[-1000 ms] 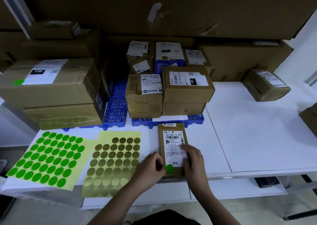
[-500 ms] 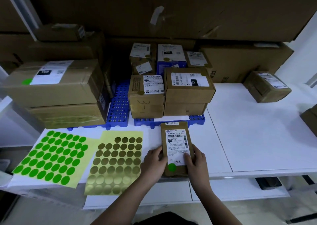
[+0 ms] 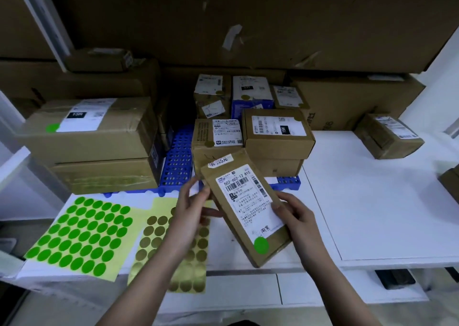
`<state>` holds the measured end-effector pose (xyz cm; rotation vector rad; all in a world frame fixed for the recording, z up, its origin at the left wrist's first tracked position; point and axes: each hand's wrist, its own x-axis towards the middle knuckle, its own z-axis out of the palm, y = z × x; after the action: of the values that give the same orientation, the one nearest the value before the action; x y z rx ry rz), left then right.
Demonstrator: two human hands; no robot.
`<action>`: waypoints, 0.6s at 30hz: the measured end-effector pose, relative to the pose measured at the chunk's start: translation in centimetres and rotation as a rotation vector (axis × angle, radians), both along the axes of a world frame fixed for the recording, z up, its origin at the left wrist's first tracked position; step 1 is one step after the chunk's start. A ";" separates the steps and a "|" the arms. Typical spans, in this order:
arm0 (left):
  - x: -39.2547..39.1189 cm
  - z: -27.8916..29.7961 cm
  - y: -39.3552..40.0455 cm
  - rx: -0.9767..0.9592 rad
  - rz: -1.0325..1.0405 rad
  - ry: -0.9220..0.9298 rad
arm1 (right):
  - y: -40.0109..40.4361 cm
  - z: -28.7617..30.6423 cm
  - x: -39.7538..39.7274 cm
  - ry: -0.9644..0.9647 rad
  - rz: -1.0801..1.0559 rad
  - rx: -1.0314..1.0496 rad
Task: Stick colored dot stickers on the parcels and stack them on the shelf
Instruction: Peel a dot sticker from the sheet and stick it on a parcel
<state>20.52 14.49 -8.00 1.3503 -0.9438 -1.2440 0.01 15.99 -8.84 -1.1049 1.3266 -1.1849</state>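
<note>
Both hands grip one flat parcel [image 3: 244, 209], tilted and raised off the desk [image 3: 372, 201]: left hand [image 3: 192, 215] pinches its left edge, right hand [image 3: 295, 216] clamps the right edge, thumb on the label. Green dot [image 3: 261, 245] sits at the parcel's near corner. Label text too small to read. Left arm hides part of the gold sheet [image 3: 173, 248]; green sheet [image 3: 82, 236] lies left. Stacked boxes [image 3: 275, 136] crowd behind. Desk's right half is bare, with one box [image 3: 387, 135] at its far corner.

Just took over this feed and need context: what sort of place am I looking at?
Probably a parcel sorting or stockroom area: labelled cardboard parcels stacked on a white shelf, sheets of green dot stickers, and both hands holding a labelled flat parcel.
</note>
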 end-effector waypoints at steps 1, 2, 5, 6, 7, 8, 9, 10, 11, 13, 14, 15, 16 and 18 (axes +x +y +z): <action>0.7 1.1 -0.3 -0.028 0.021 0.000 | -0.7 0.7 0.3 0.008 0.019 -0.013; 1.4 1.7 -0.7 -0.050 0.035 -0.012 | -1.4 1.5 0.6 0.021 0.040 -0.020; 3.6 3.5 -1.9 -0.087 0.058 -0.030 | -3.7 3.4 1.8 0.072 0.126 -0.040; 4.4 4.0 -2.4 -0.096 0.067 -0.039 | -4.5 4.2 2.3 0.089 0.151 -0.044; 5.1 4.5 -2.7 -0.104 0.068 -0.044 | -5.2 4.9 2.7 0.103 0.164 -0.045; 5.9 5.0 -3.1 -0.117 0.073 -0.041 | -5.9 5.8 3.4 0.109 0.180 -0.048; 6.7 5.4 -3.4 -0.125 0.080 -0.039 | -6.6 6.4 3.9 0.102 0.188 -0.039; 7.4 5.7 -3.7 -0.132 0.097 -0.034 | -7.2 7.2 4.6 0.082 0.187 -0.024; 8.2 6.2 -3.9 -0.143 0.117 -0.020 | -7.8 7.8 5.3 0.064 0.184 -0.013; 9.6 7.1 -4.2 -0.159 0.156 0.022 | -8.7 8.8 6.5 0.007 0.167 -0.007; 10.2 7.7 -4.5 -0.167 0.178 0.041 | -9.0 9.1 7.3 -0.024 0.166 -0.023; 10.8 8.2 -4.6 -0.177 0.210 0.057 | -9.3 9.3 7.9 -0.042 0.168 -0.042; 11.6 8.8 -4.9 -0.193 0.254 0.069 | -9.7 9.6 8.8 -0.047 0.174 -0.060; 13.2 9.6 -5.5 -0.219 0.328 0.080 | -10.5 10.1 10.8 -0.062 0.204 -0.074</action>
<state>33.75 9.02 1.61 1.2158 -0.7431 -0.9102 10.79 5.46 1.22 -1.2162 1.1020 -1.1150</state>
